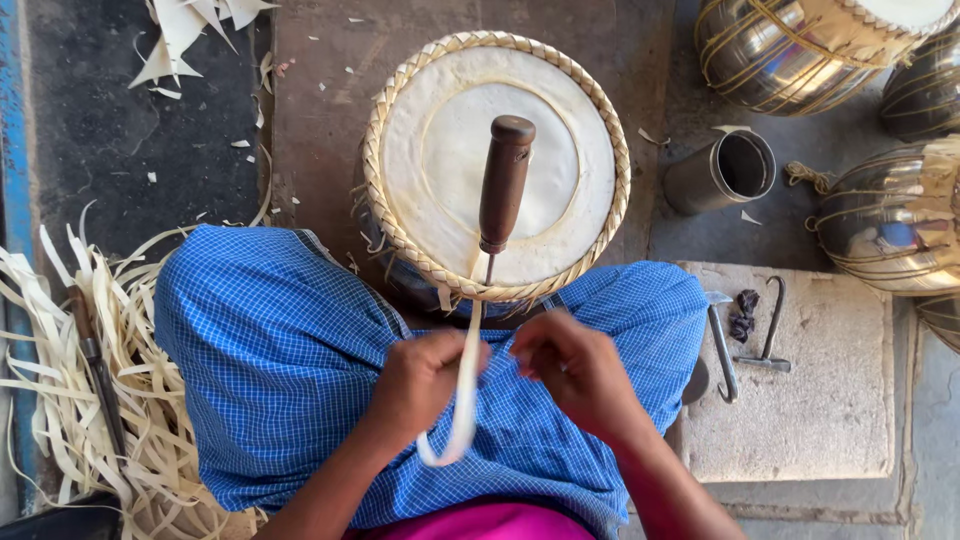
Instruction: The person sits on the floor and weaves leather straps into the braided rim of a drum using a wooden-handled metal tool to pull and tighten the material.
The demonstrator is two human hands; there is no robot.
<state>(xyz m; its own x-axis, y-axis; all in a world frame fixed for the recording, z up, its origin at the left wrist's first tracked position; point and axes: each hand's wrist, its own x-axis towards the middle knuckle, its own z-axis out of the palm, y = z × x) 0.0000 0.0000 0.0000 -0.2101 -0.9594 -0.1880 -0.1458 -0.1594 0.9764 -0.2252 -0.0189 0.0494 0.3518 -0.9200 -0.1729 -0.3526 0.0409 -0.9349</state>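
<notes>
A round drum with a pale skin head and a braided straw-coloured rim rests between my knees, which are covered by blue checked cloth. A tool with a brown wooden handle stands stuck at the near rim. From there a white leather strap runs down toward me and loops back. My left hand is closed on the strap. My right hand pinches near its upper part, fingers curled.
Pale strips and offcuts lie heaped at left with a knife-like tool. A stone slab at right carries metal hooks. A metal cup and shiny strap-laced metal drum shells stand at far right.
</notes>
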